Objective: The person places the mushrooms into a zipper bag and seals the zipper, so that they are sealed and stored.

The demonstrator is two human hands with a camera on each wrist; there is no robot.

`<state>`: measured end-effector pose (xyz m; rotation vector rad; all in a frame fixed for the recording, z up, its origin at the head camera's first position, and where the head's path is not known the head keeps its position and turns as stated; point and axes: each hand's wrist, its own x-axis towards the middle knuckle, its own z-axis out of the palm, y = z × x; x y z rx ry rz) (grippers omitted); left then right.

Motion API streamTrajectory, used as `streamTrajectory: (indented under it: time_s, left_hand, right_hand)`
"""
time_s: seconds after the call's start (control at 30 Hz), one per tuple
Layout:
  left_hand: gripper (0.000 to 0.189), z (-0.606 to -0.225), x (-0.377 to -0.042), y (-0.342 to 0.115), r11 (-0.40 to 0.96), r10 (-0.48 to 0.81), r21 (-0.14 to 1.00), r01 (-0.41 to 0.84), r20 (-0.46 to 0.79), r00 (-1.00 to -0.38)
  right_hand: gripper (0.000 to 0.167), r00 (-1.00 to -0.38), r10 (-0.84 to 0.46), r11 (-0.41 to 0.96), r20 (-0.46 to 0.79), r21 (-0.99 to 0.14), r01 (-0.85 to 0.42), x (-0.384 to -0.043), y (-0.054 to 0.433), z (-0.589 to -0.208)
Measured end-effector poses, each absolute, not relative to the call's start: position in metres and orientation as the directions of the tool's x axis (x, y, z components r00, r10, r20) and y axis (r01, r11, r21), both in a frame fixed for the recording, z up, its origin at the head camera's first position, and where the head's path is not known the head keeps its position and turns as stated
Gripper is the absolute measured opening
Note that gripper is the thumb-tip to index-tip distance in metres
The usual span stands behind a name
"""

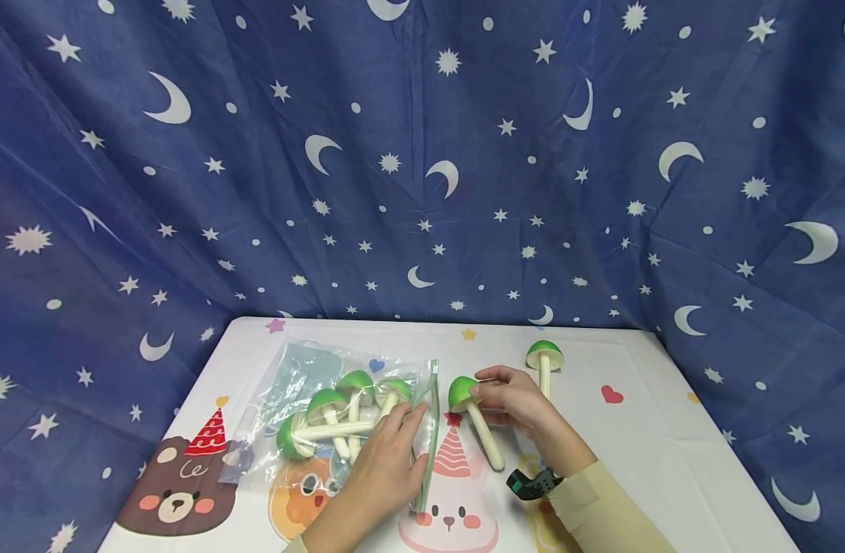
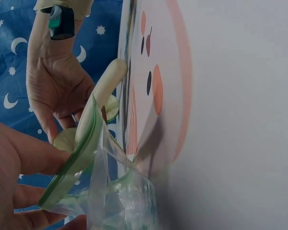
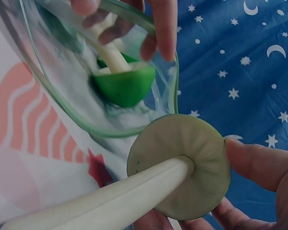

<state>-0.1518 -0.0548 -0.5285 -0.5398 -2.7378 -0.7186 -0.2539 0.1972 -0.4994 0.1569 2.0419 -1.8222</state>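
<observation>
My left hand (image 1: 395, 445) holds a clear zip bag (image 1: 432, 430) near its green-edged mouth. Through the plastic, several toy mushrooms (image 1: 328, 407) with green caps and pale stems show inside. In the left wrist view, the thumb lies along the green zip strip (image 2: 79, 158). My right hand (image 1: 522, 403) pinches another toy mushroom (image 1: 487, 438) by its cap, just right of the bag's mouth. Its stem slants down towards me. From the right wrist, the cap's pale ribbed underside (image 3: 201, 187) faces the camera, and the cap overlaps the bag's rim.
Behind my right hand, one more green-capped mushroom (image 1: 545, 357) is on the table, its stem partly hidden by the hand. The white tablecloth (image 1: 644, 430) carries printed animals, hearts and stars. A blue curtain (image 1: 409, 192) with moons and stars hangs around the table's back and sides.
</observation>
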Motion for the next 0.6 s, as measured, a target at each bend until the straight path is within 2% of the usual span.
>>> streamTrajectory:
  time_s: [0.6]
  left_hand:
    - [0.081,-0.526,-0.152,-0.054,0.81,0.287,0.416,0.414,0.335,-0.897]
  right_hand:
    - [0.055,-0.904,-0.242,0.104,-0.351,-0.936,0.336,-0.236,0.171,-0.509]
